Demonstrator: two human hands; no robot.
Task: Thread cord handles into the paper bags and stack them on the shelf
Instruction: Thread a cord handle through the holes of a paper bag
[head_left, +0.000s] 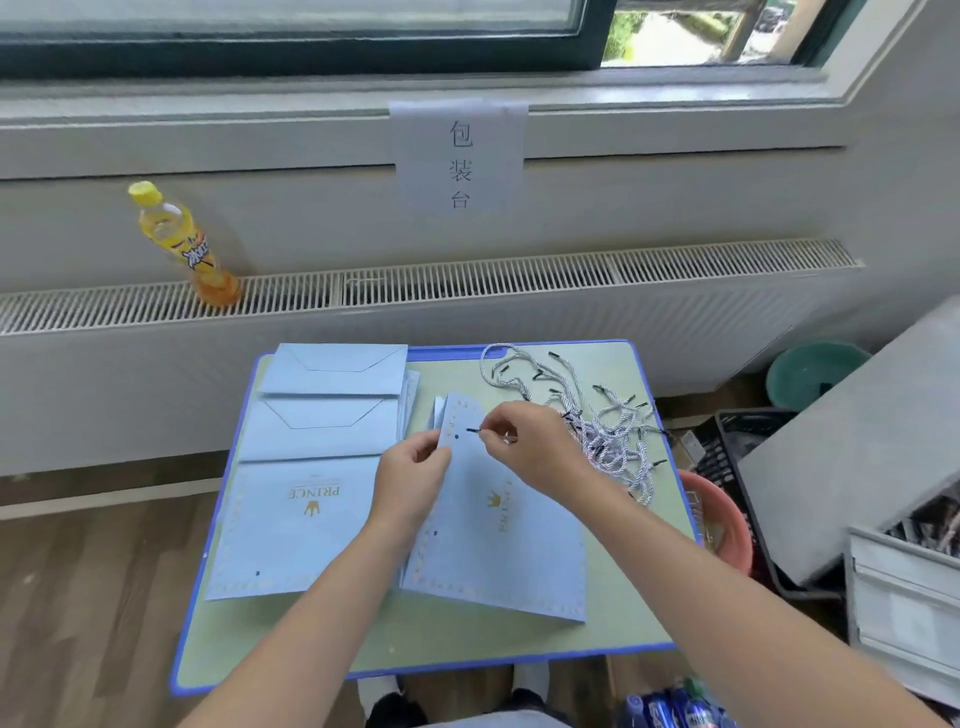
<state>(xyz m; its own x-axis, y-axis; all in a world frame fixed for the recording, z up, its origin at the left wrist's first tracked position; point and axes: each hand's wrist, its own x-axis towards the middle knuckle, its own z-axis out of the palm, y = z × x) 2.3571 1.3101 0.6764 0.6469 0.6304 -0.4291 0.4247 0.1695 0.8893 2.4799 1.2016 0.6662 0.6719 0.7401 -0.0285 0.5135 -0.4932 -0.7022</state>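
A flat light-blue paper bag (493, 540) with a gold crown print lies on the small table (441, 644). My left hand (413, 486) pinches its upper left edge near a punched hole. My right hand (535, 449) pinches a cord, and the cord's black tip (472, 430) points at the holes by the bag's top. A tangled pile of white twisted cords (597, 421) with black tips lies at the table's right rear. A stack of more flat blue bags (306, 467) covers the table's left half.
A yellow drink bottle (189, 244) stands on the radiator grille behind the table. To the right are a pink basin (727, 525), a black crate (737, 447), a green basin (810, 371) and grey drawers (904, 587). A paper sign (460, 156) hangs on the wall.
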